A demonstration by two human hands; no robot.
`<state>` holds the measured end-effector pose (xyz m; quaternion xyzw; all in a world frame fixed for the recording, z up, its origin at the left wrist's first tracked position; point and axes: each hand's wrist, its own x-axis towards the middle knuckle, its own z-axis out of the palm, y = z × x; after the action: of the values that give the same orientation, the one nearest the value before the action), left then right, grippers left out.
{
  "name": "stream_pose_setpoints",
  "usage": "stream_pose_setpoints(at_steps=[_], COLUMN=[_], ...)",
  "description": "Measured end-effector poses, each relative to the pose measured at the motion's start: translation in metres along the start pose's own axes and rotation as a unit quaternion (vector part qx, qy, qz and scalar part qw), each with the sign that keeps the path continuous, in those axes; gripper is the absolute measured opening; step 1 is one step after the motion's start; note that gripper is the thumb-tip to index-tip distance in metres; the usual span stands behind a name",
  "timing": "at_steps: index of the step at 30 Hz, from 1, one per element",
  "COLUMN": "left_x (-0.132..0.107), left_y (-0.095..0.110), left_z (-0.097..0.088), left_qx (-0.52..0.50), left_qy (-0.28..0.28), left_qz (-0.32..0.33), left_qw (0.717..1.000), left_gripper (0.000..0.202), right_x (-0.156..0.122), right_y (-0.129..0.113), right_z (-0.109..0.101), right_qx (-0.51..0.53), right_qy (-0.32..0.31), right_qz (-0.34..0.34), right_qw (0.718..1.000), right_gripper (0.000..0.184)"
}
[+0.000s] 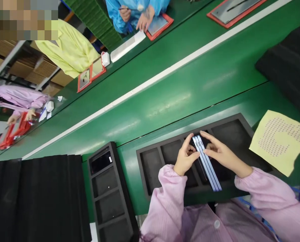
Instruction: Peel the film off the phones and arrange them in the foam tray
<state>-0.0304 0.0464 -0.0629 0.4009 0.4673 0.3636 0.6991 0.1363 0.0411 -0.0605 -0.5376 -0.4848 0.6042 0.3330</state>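
Note:
A stack of slim phones (210, 169) with light blue edges stands on its side over the black foam tray (151, 164). My left hand (186, 156) grips the stack from the left, thumb and fingers bent at its upper end. From the other side, my right hand (219, 153) presses on it with thumb and index finger. The phones lean together, their edges facing up. Dark, flat surfaces lie in the tray around the stack, partly hidden by my hands; I cannot make out what they are.
At left, a narrower black foam tray (118, 178) holds a dark phone (101, 163) in its top compartment. A yellow sheet with printed marks (268, 144) overlaps the right tray's edge. Black foam stacks (36, 198) stand at left. Several co-workers sit across the green table (165, 104).

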Motion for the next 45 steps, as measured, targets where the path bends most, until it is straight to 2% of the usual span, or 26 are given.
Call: stream_pose_setpoints(at_steps=[3,5,10,13,21,27,33,38,42,45], left_x=[0.003,0.003,0.005,0.007,0.006,0.008,0.008,0.008,0.008,0.009], left_y=[0.0,-0.001,-0.005,-0.005,-0.006,-0.007,-0.005,-0.004,-0.004,-0.005], left_z=[-0.007,-0.009,-0.009,-0.008,-0.009,-0.008,-0.007,-0.006,-0.005,-0.005], left_qx=[-0.031,-0.046,-0.048,-0.028,-0.002,-0.008,-0.007,-0.014,-0.031,-0.029], left_qy=[-0.031,-0.033,-0.011,0.015,0.025,0.021,0.019,0.017,0.013,0.014], left_qz=[-0.03,-0.026,0.005,0.014,0.005,-0.001,0.0,-0.002,-0.007,-0.01], left_qw=[0.999,0.998,0.999,0.999,1.0,1.0,1.0,1.0,0.999,0.999], left_gripper=[0.078,0.077,0.057,0.051,0.058,0.06,0.062,0.063,0.063,0.061], right_x=[0.01,0.012,0.012,0.012,0.014,0.012,-0.002,-0.02,-0.038,-0.05], right_y=[-0.005,-0.006,-0.004,-0.003,-0.002,0.001,-0.001,0.003,0.006,0.007], right_z=[-0.005,-0.006,-0.008,-0.007,-0.005,-0.003,-0.003,-0.008,-0.011,-0.013], right_qx=[0.023,0.033,0.06,0.054,0.017,-0.009,-0.009,-0.097,-0.211,-0.265], right_qy=[-0.082,-0.099,-0.096,-0.094,-0.093,-0.078,-0.089,-0.11,-0.157,-0.167], right_qz=[0.005,0.002,0.006,0.003,-0.02,-0.037,-0.039,-0.093,-0.158,-0.185], right_qw=[0.996,0.995,0.994,0.994,0.995,0.996,0.995,0.985,0.952,0.931], right_gripper=[0.069,0.066,0.047,0.044,0.05,0.064,0.078,0.078,0.086,0.095])
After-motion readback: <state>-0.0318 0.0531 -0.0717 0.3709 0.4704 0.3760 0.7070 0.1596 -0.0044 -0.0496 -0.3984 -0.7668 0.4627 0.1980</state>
